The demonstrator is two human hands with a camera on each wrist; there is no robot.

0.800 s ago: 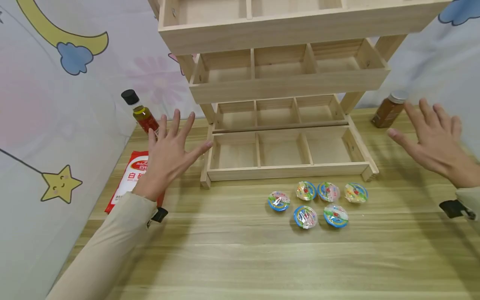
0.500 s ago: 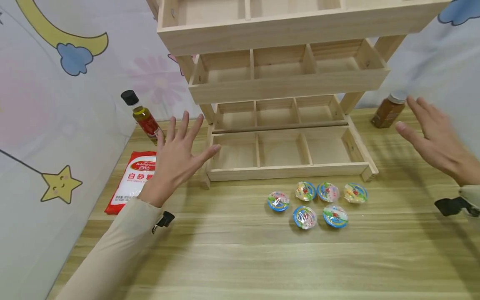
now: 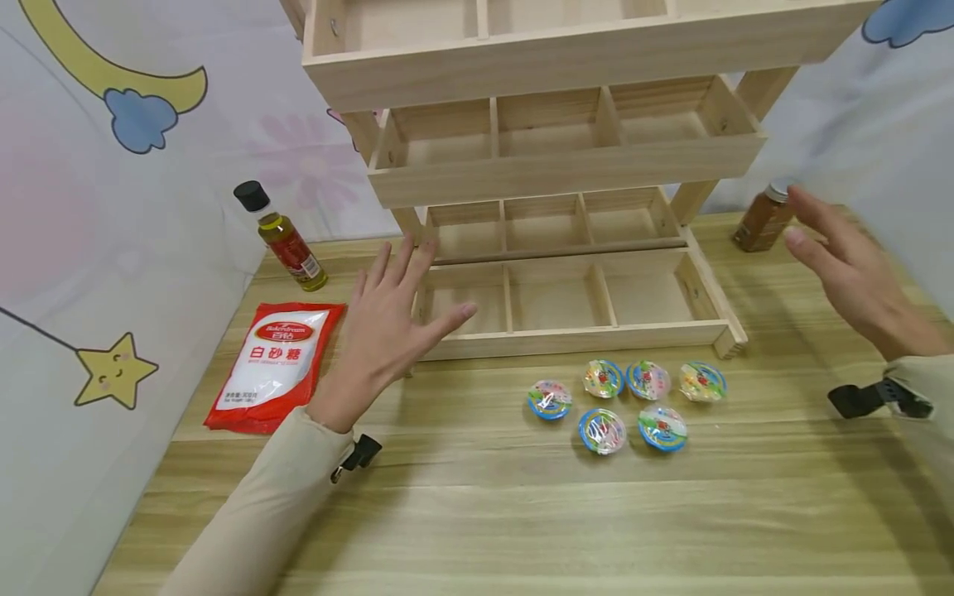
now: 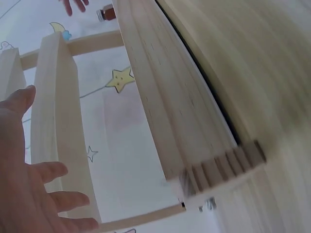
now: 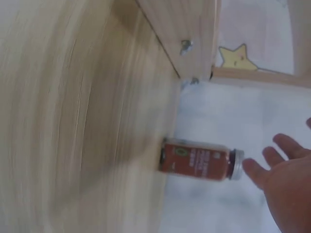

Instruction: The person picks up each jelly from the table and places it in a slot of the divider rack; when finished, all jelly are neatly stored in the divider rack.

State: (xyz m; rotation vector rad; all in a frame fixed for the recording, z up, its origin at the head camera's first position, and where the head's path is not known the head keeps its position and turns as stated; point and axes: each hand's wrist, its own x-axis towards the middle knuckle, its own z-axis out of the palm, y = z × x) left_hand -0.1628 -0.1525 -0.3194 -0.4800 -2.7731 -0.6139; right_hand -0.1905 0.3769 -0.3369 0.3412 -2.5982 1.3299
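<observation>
The left hand (image 3: 383,331) (fingers spread) is left-front of the rack (image 3: 574,170); the right hand (image 3: 857,273), fingers parted, near the jar (image 3: 760,222) right of it.

The tiered rack (image 3: 566,66) is smooth, matt, pale wood with shiny metal fittings (image 5: 186,47); the counter (image 3: 477,521) shows wood grain under a faintly glossy finish. Crinkled clear plastic glints on the small cups (image 3: 662,428). The bag (image 3: 276,364) looks like glossy plastic, the jar (image 5: 197,160) wears a silvery metal lid (image 5: 237,165), and the bottle (image 3: 289,247) seems smooth glass under a black plastic cap (image 3: 252,196). The backdrop (image 3: 179,240) and sleeve (image 3: 261,497) are matt cloth
</observation>
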